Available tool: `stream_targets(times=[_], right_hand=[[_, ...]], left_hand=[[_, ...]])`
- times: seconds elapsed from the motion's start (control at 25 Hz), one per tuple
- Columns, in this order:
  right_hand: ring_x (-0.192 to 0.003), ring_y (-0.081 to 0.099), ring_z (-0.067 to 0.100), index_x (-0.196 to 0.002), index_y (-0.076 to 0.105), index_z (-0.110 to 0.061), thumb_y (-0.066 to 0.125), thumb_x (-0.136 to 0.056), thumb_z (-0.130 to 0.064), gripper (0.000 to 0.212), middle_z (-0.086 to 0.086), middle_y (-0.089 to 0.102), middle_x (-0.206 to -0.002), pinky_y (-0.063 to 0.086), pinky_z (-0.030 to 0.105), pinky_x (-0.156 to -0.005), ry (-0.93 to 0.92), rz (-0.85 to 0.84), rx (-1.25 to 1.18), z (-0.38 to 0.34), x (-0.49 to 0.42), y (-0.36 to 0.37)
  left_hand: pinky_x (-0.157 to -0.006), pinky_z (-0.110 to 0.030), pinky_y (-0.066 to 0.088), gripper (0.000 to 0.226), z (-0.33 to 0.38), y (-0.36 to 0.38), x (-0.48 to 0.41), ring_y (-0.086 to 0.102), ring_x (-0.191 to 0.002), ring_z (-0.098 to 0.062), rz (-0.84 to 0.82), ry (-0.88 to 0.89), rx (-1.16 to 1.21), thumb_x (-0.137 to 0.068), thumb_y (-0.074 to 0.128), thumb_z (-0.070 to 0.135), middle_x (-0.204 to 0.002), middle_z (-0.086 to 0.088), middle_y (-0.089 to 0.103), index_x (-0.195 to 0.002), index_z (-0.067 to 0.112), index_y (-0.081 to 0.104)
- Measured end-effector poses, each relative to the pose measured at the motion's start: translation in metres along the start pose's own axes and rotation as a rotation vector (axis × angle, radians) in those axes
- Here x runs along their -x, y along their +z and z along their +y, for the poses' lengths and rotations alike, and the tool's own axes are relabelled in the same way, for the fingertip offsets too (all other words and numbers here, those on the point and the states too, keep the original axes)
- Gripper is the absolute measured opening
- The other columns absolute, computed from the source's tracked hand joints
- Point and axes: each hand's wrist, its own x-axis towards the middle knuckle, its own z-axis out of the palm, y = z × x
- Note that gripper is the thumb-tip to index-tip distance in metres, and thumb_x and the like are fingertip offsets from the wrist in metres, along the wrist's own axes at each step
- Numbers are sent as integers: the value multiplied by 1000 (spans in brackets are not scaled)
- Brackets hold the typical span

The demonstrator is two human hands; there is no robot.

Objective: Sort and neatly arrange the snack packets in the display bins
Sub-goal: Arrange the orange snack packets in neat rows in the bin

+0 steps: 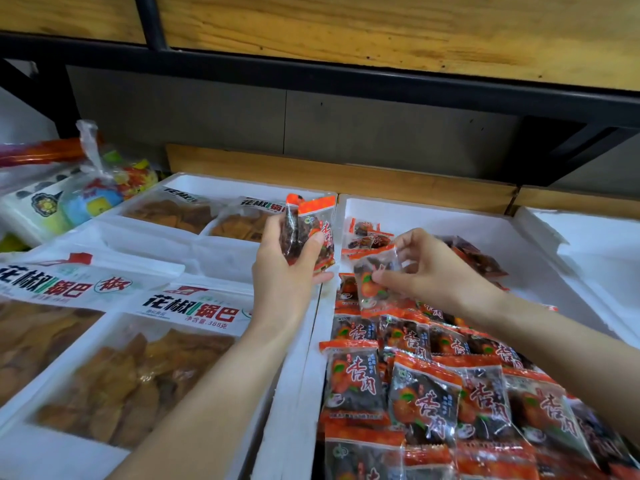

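My left hand (289, 271) grips a small stack of orange-edged snack packets (313, 221), held upright over the rim between two bins. My right hand (429, 271) pinches a single clear packet with an orange fruit print (372, 278) above the white foam bin (433, 211). That bin holds several matching packets (415, 393), laid in overlapping rows near me and loose toward the back.
The left foam bin (145, 233) holds large bags of brown crisps (114, 386). More bagged goods (86, 195) lie at far left. Another white foam bin (595, 237) sits at the right. A wooden shelf on a black frame (346, 74) overhangs the back.
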Motion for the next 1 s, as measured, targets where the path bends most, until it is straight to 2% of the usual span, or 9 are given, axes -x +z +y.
stream_targets(times=[0.12,0.24,0.36,0.44,0.56,0.64,0.8,0.88,1.0], right_hand=[[-87,66,24,-116,49,-24,69,-83,-15,40,6,57,-97,54,30,-77,73,-110,-38,1,-2,6],[-72,62,21,-107,56,-13,62,-88,-11,20,13,61,-86,56,28,-74,89,-104,-270,-5,-7,8],[-74,63,22,-99,60,-7,64,-87,-19,17,17,66,-92,55,31,-78,8,-68,-51,-2,-14,12],[-78,61,18,-98,62,-14,65,-86,-24,17,13,66,-100,51,31,-79,-29,-114,153,1,-17,14],[-92,61,26,-103,62,-22,60,-89,-25,14,13,64,-105,47,39,-88,-26,-232,308,4,-20,10],[-84,60,28,-101,65,-20,57,-92,-23,13,12,65,-96,47,37,-82,-38,-279,300,7,-22,6],[-57,40,7,-88,61,5,49,-96,-28,36,6,45,-69,31,17,-57,-74,-274,294,9,-21,11],[-53,39,5,-79,61,2,53,-94,-31,38,6,46,-65,31,16,-54,-96,-272,299,10,-21,16],[-54,51,1,-73,65,-16,66,-86,-26,16,-6,59,-61,42,18,-61,-114,-262,242,12,-25,19]], left_hand=[[-71,-36,61,25,-2,1,1,68,-95,-13,-16,-18,-4,-92,59,13,-107,5,65,-115,21,52],[-69,-33,61,28,-3,2,2,68,-88,-7,-25,-19,-17,-91,60,13,-106,4,65,-117,19,52],[-68,-32,61,27,-1,1,0,68,-90,-7,-21,8,-33,-92,59,14,-104,6,65,-117,19,51],[-70,-35,61,28,-1,0,-1,67,-95,-12,-18,7,-26,-92,59,13,-104,5,65,-118,19,51],[-69,-35,61,26,-2,0,-1,68,-94,-14,-23,3,-31,-92,59,13,-105,3,65,-116,19,52],[-67,-33,61,24,-3,0,-1,68,-93,-13,-28,13,-34,-92,59,13,-103,4,65,-114,20,52],[-64,-31,60,26,-5,0,-1,67,-93,-13,-30,18,-54,-92,59,13,-104,1,65,-117,16,53],[-65,-34,61,29,-8,1,-1,68,-94,-16,-30,1,-45,-92,60,13,-107,-2,65,-120,15,53],[-68,-39,61,32,-9,2,-1,68,-95,-18,-37,-6,-45,-91,61,13,-109,-1,66,-122,15,53]])
